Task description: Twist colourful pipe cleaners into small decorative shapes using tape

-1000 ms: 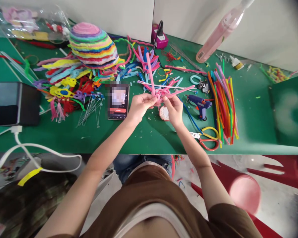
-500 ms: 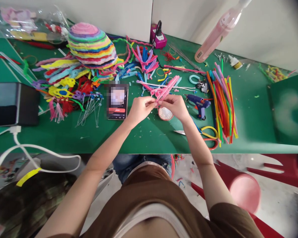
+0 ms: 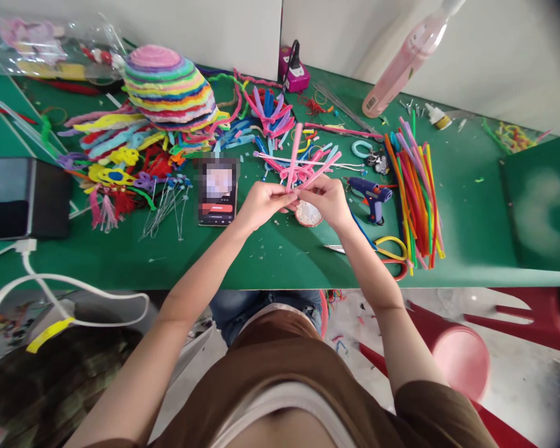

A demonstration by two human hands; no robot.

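Observation:
My left hand (image 3: 266, 204) and my right hand (image 3: 327, 202) meet over the table, each closed in a pinch on pink pipe cleaners. One pink pipe cleaner (image 3: 295, 152) points almost straight away from me out of my left fingers. Another pink strand (image 3: 322, 170) slants to the far right from my right fingers. The ends between my fingertips are hidden. Just below my right fingers sits a small round dish (image 3: 308, 214) of white bits. Beyond my hands lie more pink and blue pipe cleaner pieces and a thin white beaded strip (image 3: 270, 156).
Right of my hands are a blue glue gun (image 3: 373, 194), scissors (image 3: 392, 249) and a bundle of coloured pipe cleaners (image 3: 415, 199). On the left are a phone (image 3: 218, 218), a striped fuzzy hat-like piece (image 3: 168, 87) and a black box (image 3: 28, 198). A pink bottle (image 3: 401, 68) stands behind.
The pink pipe cleaners, earlier lying close together and slanting right, are now spread into a V, one turned upright. My hands stay in nearly the same place.

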